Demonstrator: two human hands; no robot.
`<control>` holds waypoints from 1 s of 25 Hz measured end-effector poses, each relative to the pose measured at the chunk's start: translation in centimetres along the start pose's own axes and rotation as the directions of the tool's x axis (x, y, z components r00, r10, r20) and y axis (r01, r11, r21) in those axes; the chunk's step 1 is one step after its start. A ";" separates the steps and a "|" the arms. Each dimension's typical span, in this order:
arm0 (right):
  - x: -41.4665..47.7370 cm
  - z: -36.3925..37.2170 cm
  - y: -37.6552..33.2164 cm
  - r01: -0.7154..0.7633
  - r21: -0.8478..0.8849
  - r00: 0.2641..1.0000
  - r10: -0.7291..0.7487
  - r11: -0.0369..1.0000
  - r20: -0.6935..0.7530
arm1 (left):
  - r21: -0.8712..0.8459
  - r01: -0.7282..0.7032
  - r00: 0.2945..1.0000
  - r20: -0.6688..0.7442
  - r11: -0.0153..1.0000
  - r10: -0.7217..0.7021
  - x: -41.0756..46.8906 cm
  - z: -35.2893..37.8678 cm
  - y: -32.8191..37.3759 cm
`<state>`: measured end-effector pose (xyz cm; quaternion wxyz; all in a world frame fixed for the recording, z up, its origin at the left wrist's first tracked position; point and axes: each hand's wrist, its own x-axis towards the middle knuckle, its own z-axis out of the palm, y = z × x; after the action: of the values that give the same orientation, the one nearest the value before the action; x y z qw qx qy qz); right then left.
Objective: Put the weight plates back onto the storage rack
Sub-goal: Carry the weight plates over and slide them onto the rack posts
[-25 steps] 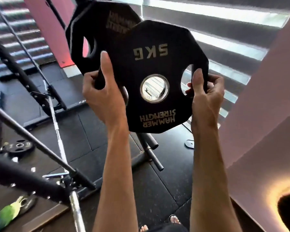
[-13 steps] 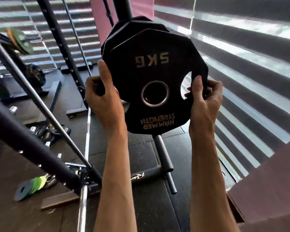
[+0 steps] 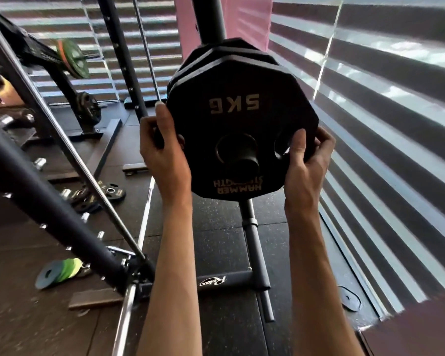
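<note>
A black 5 kg weight plate (image 3: 239,116), its lettering upside down, hangs in front of me on the storage rack. The rack's black peg (image 3: 243,164) pokes out through the plate's centre hole. My left hand (image 3: 165,152) grips the plate's left edge and my right hand (image 3: 306,155) grips its right edge by a side hole. At least one more black plate (image 3: 211,51) sits directly behind it on the same peg. The storage rack's upright post (image 3: 208,19) rises behind the plates, and its base bar (image 3: 226,280) lies on the floor below.
Black weight plates (image 3: 108,192) lie on the floor at left, and a green-and-grey small plate (image 3: 59,272) lies nearer. A barbell (image 3: 129,301) runs along the floor. A slanted black frame tube (image 3: 49,199) crosses the left side. Striped blinds fill the right.
The plate's centre hole has slid over the rack's peg, which now sticks out through it; before, the hole was open. Both hands keep their grip.
</note>
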<state>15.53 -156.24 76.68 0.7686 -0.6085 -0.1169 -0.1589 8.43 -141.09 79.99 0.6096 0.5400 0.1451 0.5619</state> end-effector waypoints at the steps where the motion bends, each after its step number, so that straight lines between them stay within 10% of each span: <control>1: 0.1 0.0 0.1 -0.007 0.005 1.000 0.007 1.000 0.022 | 0.022 -0.012 1.000 0.013 1.000 0.012 0.1 0.1 0.0; 10: -4.8 0.0 3.7 -0.132 0.027 0.991 0.132 0.991 0.000 | 0.201 -0.026 0.989 -0.137 0.979 0.055 -1.5 -3.7 -1.7; 14: -12.7 3.9 9.5 -0.378 -0.055 0.919 0.382 0.924 0.102 | 0.421 0.181 0.967 -0.240 0.889 -0.083 -3.0 -13.9 -6.4; 19: -24.6 13.3 14.4 -0.494 -0.343 0.701 0.600 0.799 0.386 | 0.513 0.451 0.875 -0.416 0.731 -0.248 -4.2 -29.7 -8.9; 25: -43.0 26.6 17.6 -0.200 -0.671 0.320 0.695 0.714 0.644 | 0.464 0.797 0.603 -0.638 0.387 -0.478 -6.0 -52.7 -10.9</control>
<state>-16.97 -122.33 51.04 0.4335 -0.7734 -0.2657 0.3786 -29.05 -117.65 48.70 0.4746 0.4994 0.6738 0.2671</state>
